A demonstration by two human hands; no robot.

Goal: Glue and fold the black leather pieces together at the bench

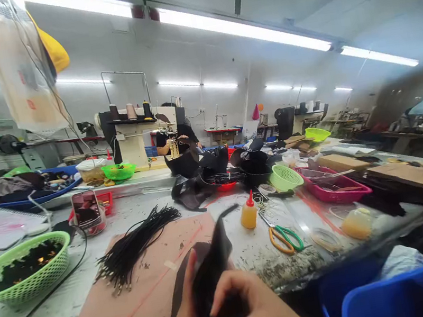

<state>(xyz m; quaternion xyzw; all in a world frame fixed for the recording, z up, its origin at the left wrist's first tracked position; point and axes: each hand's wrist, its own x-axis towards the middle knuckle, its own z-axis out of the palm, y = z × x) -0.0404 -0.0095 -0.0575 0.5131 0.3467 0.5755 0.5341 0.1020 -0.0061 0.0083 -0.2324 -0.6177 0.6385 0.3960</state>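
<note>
A black, leather-like piece [208, 266] is held up in front of me, one narrow end rising to a point. My left hand [187, 312] is closed around its left side, thumb upright along it. On the near side, my right hand [254, 302] has its fingers curled in against the piece; the fingertips are partly hidden. A long black strip [176, 292] trails from the piece down to the left. Beneath lies a pinkish-brown board [119, 312] with a bundle of black cords [137, 245] on it. A glue bottle [248, 214] with a red tip stands beyond my right hand, near scissors [286, 237].
A green basket [53, 274] of black pieces stands left, near a phone [86, 208]. Behind are black leather-like pieces [191, 183] and a sewing machine [132, 144] with a person [186, 130] beyond. Right are a pink tray [337, 192] and a blue bin [416, 286].
</note>
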